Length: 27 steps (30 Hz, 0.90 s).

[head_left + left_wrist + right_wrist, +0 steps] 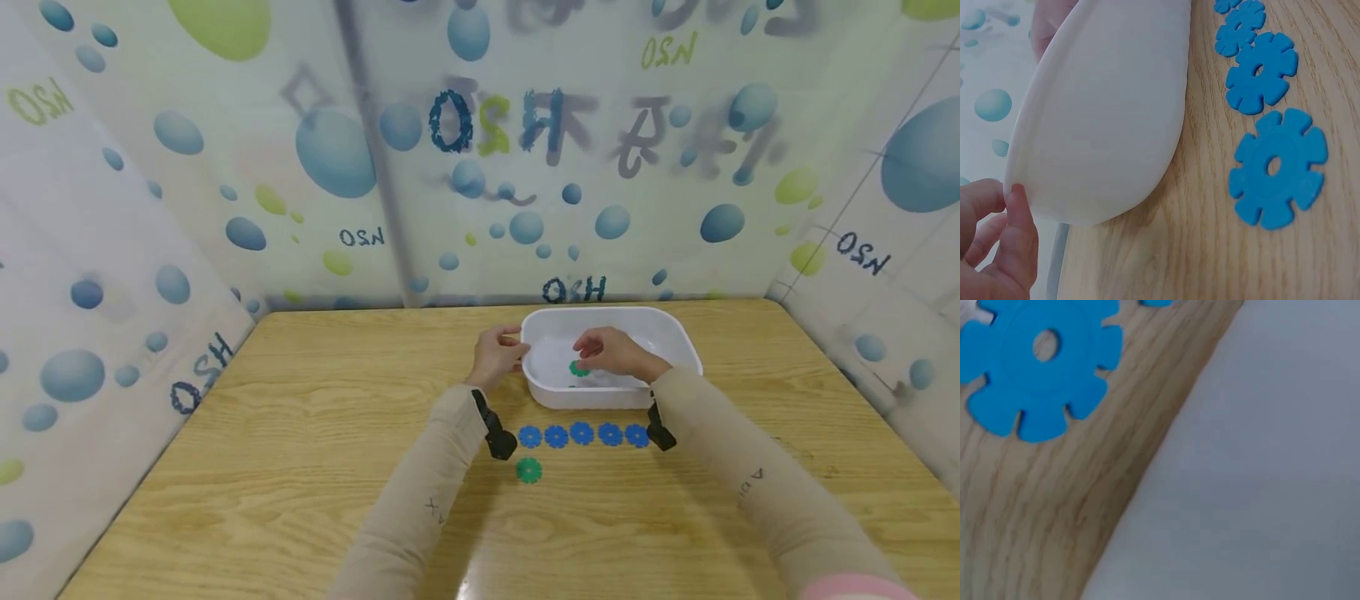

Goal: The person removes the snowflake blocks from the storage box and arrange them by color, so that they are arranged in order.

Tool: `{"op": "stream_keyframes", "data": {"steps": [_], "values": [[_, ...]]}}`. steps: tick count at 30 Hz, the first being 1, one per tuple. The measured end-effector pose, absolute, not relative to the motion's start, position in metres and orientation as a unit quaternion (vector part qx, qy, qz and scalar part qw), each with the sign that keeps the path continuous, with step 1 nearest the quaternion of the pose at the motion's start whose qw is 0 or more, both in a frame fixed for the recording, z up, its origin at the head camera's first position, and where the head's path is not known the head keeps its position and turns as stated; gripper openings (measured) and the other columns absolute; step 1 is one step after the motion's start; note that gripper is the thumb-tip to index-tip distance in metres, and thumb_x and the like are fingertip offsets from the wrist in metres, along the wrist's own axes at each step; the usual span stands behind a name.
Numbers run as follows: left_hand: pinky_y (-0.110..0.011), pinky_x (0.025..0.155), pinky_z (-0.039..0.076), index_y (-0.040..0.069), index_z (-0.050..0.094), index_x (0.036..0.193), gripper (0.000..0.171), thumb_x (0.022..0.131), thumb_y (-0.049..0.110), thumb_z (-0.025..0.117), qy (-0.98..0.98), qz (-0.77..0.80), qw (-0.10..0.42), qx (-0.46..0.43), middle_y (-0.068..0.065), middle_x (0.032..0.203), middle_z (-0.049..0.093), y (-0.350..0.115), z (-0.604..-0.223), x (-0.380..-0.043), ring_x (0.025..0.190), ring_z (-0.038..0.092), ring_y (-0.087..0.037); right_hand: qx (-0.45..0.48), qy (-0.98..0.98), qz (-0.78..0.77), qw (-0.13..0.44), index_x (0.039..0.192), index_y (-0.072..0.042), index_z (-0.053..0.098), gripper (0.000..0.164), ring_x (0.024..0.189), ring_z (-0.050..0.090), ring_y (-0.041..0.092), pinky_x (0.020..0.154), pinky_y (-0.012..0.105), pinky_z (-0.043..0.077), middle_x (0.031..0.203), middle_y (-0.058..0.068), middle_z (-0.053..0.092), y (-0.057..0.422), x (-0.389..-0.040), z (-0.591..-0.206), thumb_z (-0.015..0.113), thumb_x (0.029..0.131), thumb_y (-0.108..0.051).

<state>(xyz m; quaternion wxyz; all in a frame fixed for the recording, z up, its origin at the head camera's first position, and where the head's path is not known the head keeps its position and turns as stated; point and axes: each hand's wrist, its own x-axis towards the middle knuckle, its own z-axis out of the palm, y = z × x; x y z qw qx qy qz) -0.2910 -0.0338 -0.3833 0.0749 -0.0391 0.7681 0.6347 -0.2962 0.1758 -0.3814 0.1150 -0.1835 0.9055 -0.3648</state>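
Note:
A white plastic tub (pixel 592 398) stands on the table. My left hand (pixel 497 357) pinches its left rim, and in the left wrist view the thumb and fingers (pixel 1019 240) sit at the rim's edge. My right hand (pixel 617 352) is inside the tub, fingers pointing left and bent. A green flower-shaped disc (pixel 577 368) shows at the right thumb tip; I cannot tell whether it is held. Another bit of green (pixel 573 387) peeks over the tub's front rim. The right wrist view shows the tub's wall (pixel 1260 475) but no fingers.
Several blue notched discs (pixel 581 433) lie in a row before the tub, one blue disc (pixel 1279 169) close to the left wrist camera. A single green disc (pixel 528 471) lies below the row's left end. Patterned cloth walls (pixel 465 208) surround the wooden table (pixel 337 400).

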Motion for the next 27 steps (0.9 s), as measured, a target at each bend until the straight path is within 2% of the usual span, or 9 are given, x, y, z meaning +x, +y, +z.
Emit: {"op": "stream_keyframes", "data": {"steps": [10, 27], "values": [[-0.038, 0.071, 0.053, 0.004, 0.054, 0.119, 0.037, 0.082, 0.004, 0.061, 0.765, 0.639, 0.074, -0.035, -0.011, 0.091, 0.052, -0.033, -0.383, -0.291, 0.083, 0.060, -0.032, -0.136, 0.918, -0.347, 0.139, 0.107, 0.007, 0.055, 0.034, 0.093, 0.053, 0.027, 0.084, 0.037, 0.046, 0.101, 0.017, 0.058, 0.177, -0.303, -0.394, 0.066, 0.078, -0.008], [-0.039, 0.072, 0.053, 0.004, 0.055, 0.118, 0.037, 0.082, 0.004, 0.061, 0.766, 0.639, 0.068, -0.034, -0.011, 0.091, 0.052, -0.034, -0.386, -0.291, 0.081, 0.061, -0.032, -0.129, 0.933, -0.308, 0.131, 0.111, 0.006, 0.056, 0.041, 0.086, 0.051, 0.024, 0.081, 0.035, 0.045, 0.094, 0.013, 0.058, 0.173, -0.305, -0.400, 0.069, 0.076, -0.008]]}}
